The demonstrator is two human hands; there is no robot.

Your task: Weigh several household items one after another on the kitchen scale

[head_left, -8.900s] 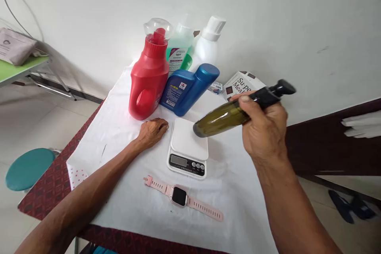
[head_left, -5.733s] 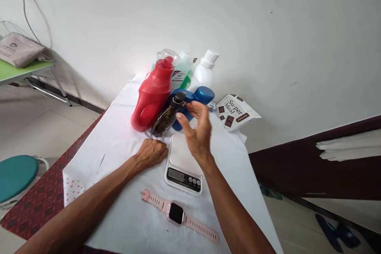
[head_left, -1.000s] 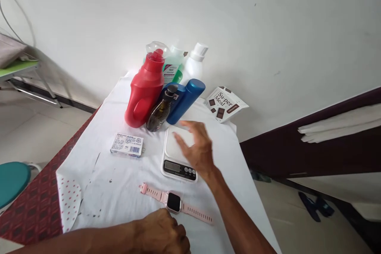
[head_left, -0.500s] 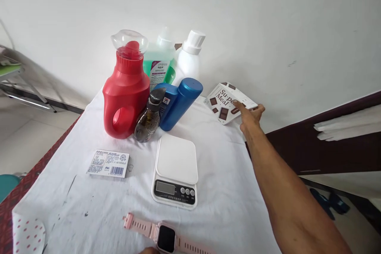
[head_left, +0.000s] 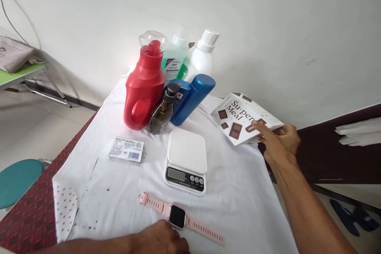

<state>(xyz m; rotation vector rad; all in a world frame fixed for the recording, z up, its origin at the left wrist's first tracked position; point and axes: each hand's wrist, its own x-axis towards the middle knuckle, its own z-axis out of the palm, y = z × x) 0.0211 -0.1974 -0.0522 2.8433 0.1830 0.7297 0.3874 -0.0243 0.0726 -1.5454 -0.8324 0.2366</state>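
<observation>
My right hand (head_left: 279,139) grips the right end of a white box (head_left: 242,117) printed "Su-per Meal" with brown chocolate squares, thumb on top and fingers beneath. The box is tilted above the table's right side. At the front edge my left hand (head_left: 163,238) rests on the cloth, fingers curled, just below a pink smartwatch (head_left: 177,216) lying with its strap spread. Whether those fingers hold anything is hidden. Behind the watch sits a white kitchen scale (head_left: 187,149) with a bare platform and a blank display. A small white box with a barcode (head_left: 126,149) lies left of the scale.
At the back stand a red jug (head_left: 145,87), a dark pump bottle (head_left: 162,113), blue bottles (head_left: 193,99), a green liquid bottle (head_left: 175,53) and a white bottle (head_left: 202,59). A teal stool (head_left: 20,182) is at the left, and the wall rises behind.
My right hand has brought the "Su-per Meal" box nearer to me. My left hand has come further into view below the watch. The camera view has shifted left.
</observation>
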